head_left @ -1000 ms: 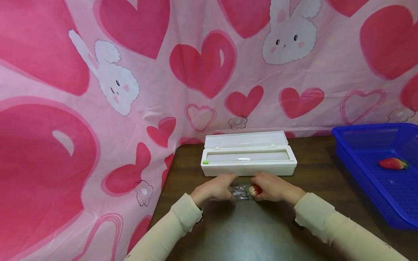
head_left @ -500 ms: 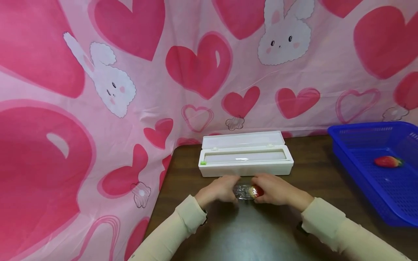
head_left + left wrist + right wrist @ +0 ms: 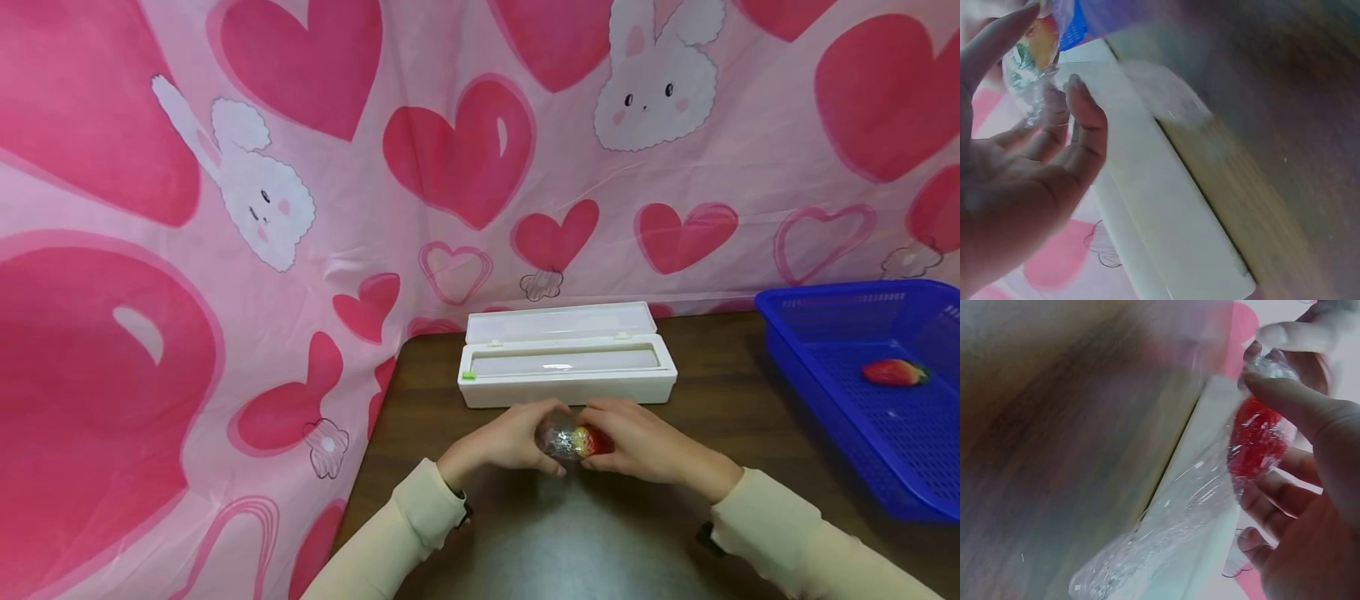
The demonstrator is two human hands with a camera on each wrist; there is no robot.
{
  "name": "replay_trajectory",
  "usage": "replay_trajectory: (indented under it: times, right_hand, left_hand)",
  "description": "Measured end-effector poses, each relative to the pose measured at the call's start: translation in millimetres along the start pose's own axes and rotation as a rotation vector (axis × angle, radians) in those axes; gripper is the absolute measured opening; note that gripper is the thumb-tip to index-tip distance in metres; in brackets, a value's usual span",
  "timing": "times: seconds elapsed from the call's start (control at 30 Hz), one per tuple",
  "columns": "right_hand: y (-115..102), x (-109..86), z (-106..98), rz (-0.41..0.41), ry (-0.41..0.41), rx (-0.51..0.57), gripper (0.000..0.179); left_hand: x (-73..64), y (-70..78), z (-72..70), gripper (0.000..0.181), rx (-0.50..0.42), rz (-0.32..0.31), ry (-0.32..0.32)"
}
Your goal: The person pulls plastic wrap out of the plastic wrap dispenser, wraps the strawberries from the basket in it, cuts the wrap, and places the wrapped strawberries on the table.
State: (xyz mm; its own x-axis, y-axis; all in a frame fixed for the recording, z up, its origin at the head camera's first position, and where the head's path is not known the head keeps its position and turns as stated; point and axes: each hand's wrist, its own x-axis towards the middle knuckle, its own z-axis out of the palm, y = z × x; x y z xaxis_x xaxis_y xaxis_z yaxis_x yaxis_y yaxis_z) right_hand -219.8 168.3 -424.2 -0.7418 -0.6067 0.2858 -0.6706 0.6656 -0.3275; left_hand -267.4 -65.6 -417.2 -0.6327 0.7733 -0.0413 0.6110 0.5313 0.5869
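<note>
A red strawberry (image 3: 596, 440) with a pale yellowish end is wrapped in clear plastic wrap (image 3: 558, 437), in front of the white box. My right hand (image 3: 633, 437) holds it from the right, with thumb and fingers curled about it. From the left, my left hand (image 3: 517, 437) curls thumb and fingers round the film beside the pale end. In the right wrist view the red strawberry (image 3: 1259, 434) shows through creased film, and a loose tail of plastic wrap (image 3: 1172, 519) hangs away from it. The left wrist view shows the left fingers (image 3: 1088, 119) bent near the film.
Behind the hands, a white wrap dispenser box (image 3: 566, 387) stands with its lid raised and a green slider at its left end. A blue plastic basket (image 3: 825, 417) at the right holds another strawberry (image 3: 895, 372). A pink heart-patterned cloth (image 3: 465, 275) hangs behind the brown table (image 3: 720, 367).
My hands have drawn closer together around the wrapped strawberry. The film between them has gathered from a flat strip into a rounded bunch, and the strawberry's pale end has turned slightly.
</note>
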Motion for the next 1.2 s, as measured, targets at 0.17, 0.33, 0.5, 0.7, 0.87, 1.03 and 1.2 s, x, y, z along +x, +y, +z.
replay_trajectory:
  times: [0.17,0.33,0.5,0.7,0.87,1.03,1.2]
  right_hand:
    - [-6,-2.0,-2,0.001,0.036,-0.052,0.037]
    - [-10,-3.5,-5,-0.017,0.079,-0.102,0.039]
    - [-12,-5.0,-6,-0.030,0.110,-0.123,0.041]
    - [-12,-6.2,-5,-0.044,0.131,-0.152,0.041]
    - [-12,-5.7,-6,-0.052,0.136,-0.169,0.040]
    - [-12,-5.1,-6,-0.066,0.156,-0.223,0.041]
    - [-13,-3.7,-4,-0.084,0.184,-0.276,0.042]
  left_hand:
    - [-3.2,0.8,-0.9,0.074,-0.138,0.059,0.033]
    - [-4.4,2.9,-0.3,0.073,-0.271,0.072,0.051]
    - [-4.7,4.0,1.8,0.071,-0.376,0.086,0.052]
    - [-3.1,4.5,5.2,0.071,-0.468,0.091,0.038]
    - [-3.4,5.5,6.4,0.070,-0.519,0.086,0.039]
    - [-3.1,8.5,9.9,0.077,-0.578,-0.004,0.084]
    - [-0.2,13.2,17.6,0.065,-0.724,-0.184,0.123]
